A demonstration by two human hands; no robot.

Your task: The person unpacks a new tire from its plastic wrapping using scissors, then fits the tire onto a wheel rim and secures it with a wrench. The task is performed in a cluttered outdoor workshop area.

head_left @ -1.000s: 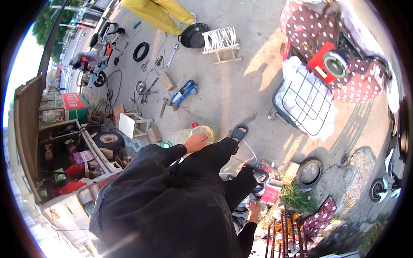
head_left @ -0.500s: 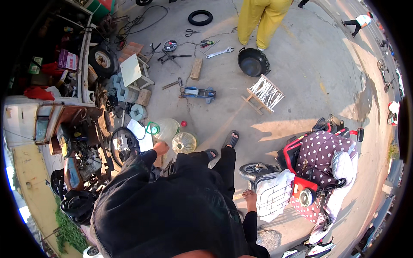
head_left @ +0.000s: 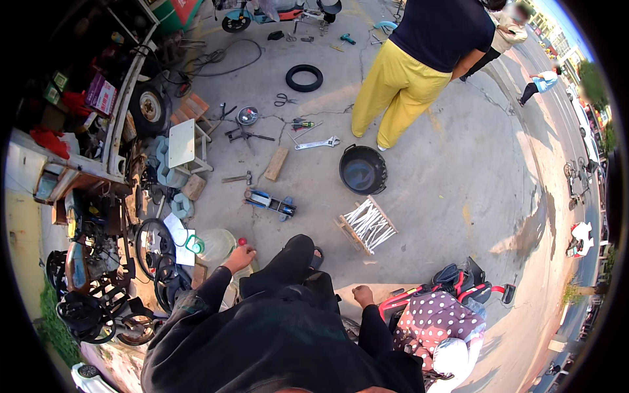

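My left hand (head_left: pixel 238 259) hangs low with its fingers curled and nothing seen in them. It is over a large clear plastic jug (head_left: pixel 216 246), just below a small red round thing (head_left: pixel 242 241) on the ground. My right hand (head_left: pixel 362 295) is loosely closed and bare, held out at my right side. It is nearest to a red scooter (head_left: pixel 401 298) with a polka-dot cover (head_left: pixel 438 321). One sandalled foot (head_left: pixel 317 258) shows ahead of my dark trousers.
Ahead lie a blue floor jack (head_left: pixel 270 203), hammer (head_left: pixel 237 178), wooden block (head_left: pixel 276 164), adjustable wrench (head_left: pixel 318 143) and tyre (head_left: pixel 304 78). A strung wooden stool (head_left: pixel 368 224) and black tub (head_left: pixel 362 169) stand ahead right. A person in yellow trousers (head_left: pixel 398 85) stands beyond; junk lines the left.
I have stepped forward, and the view has tilted up, showing more of the person in yellow and a scooter beyond. My right hand has swung forward from beside the white-covered basket.
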